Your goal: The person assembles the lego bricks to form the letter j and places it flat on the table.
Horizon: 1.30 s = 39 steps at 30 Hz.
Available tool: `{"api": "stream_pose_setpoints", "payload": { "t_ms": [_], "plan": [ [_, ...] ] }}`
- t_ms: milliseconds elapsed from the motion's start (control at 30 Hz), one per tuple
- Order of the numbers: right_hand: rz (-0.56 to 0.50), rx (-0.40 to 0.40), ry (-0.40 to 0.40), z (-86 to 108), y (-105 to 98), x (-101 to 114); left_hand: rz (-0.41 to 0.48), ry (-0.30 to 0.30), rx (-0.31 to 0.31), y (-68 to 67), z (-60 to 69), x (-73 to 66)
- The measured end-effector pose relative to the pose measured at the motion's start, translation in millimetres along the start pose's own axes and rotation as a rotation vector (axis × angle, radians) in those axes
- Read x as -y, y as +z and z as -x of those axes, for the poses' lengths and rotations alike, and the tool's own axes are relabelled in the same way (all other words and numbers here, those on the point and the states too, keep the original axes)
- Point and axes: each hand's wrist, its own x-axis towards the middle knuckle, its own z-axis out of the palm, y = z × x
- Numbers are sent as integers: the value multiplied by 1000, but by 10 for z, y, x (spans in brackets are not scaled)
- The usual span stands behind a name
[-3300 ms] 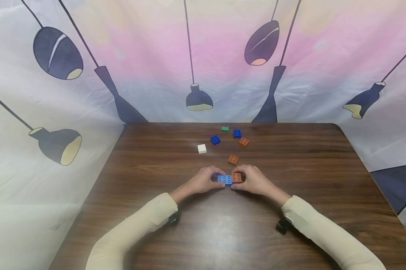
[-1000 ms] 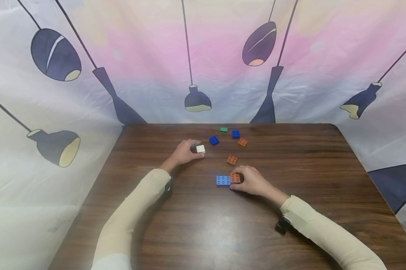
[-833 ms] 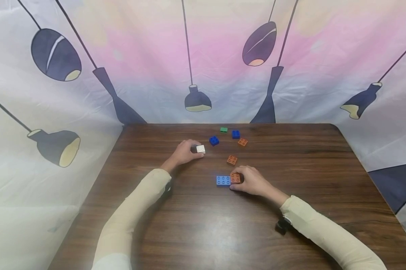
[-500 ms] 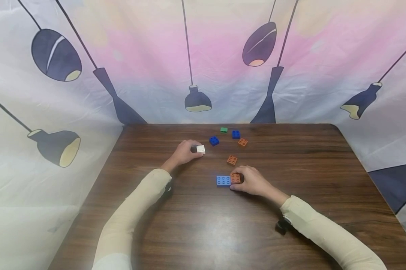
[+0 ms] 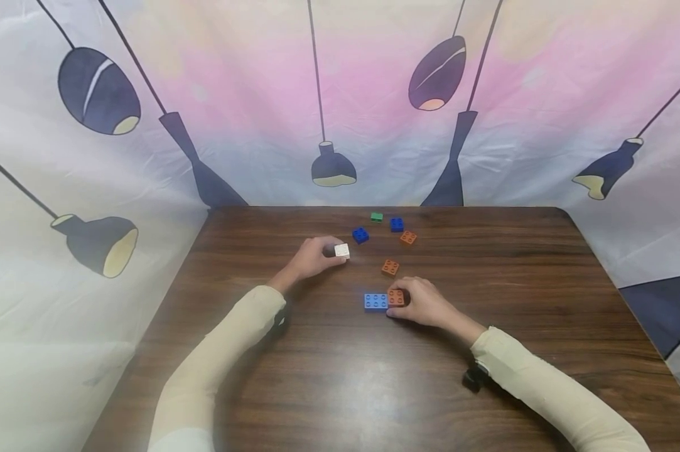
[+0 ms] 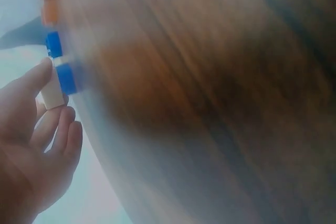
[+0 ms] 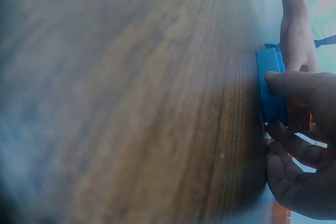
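In the head view my left hand pinches a white toy brick between thumb and fingers. The left wrist view shows the thumb on one side of that white brick and a finger on the other. My right hand grips an orange brick at the right end of a light blue brick. Seen from the right wrist, the orange brick sits on top of the longer blue one, and the thumb presses against the blue side.
Farther back on the wooden table lie a loose orange brick, another orange brick, two dark blue bricks and a green brick. A printed cloth hangs behind the table.
My left hand has left the light blue brick, gone to the white brick and taken hold of it; just now both shift slightly right. The right hand stays at the joined bricks.
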Motion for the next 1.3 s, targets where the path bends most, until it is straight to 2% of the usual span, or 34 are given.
{"api": "stream_pose_setpoints", "payload": {
  "t_ms": [133, 400, 667, 967, 1300],
  "plan": [
    [0, 2, 4, -3, -4, 5, 18, 9, 24, 17, 68, -92],
    [-3, -1, 4, -6, -1, 5, 45, 104, 51, 70, 230, -222],
    [-11, -1, 11, -4, 3, 7, 58, 153, 102, 130, 388, -337],
    [-6, -6, 4, 0, 12, -4, 36, 190, 124, 196, 509, -397],
    [-3, -13, 2, 12, -1, 17, 45, 226, 149, 268, 624, -402]
  ]
}}
